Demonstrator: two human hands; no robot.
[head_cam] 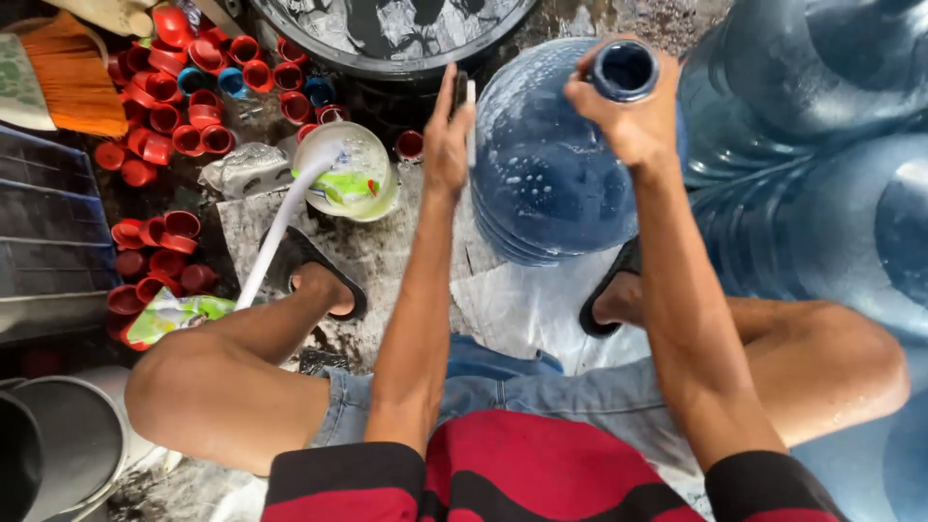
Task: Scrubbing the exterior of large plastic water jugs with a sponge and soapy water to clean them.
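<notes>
Head view: a person sits low over a wet floor (pixel 387 256), knees spread, both arms reaching forward.
Right hand: the right hand (pixel 633 111) is closed around the neck of a big blue water jug (pixel 551 174), fingers wrapped just under the open mouth.
Left hand: the left hand (pixel 447 145) is held flat and edge-on against the jug's left side, pressing a thin dark object (pixel 462 92) to the wet wall; what that object is cannot be told.
Water jug: it is tilted with its mouth up toward the camera, between the person's feet, its skin beaded with drops.
Other jugs: more blue jugs (pixel 812 145) lie packed together just to the right, touching the held one.
Feet: each foot wears a black sandal (pixel 319 275), one on either side of the jug.
White hose: a white hose (pixel 280 227) runs from by the left knee up into a small pale bowl (pixel 348 174) with a green sachet in it.
Caps: red caps (pixel 179 106), with a few blue ones, lie scattered on the floor at the left.
Black tub: a black tub (pixel 387 34) stands at the top, just beyond the jug.
Brush: an orange brush (pixel 68 77) lies in the upper left corner.
Grey buckets: grey buckets (pixel 68 445) stand at the lower left.
</notes>
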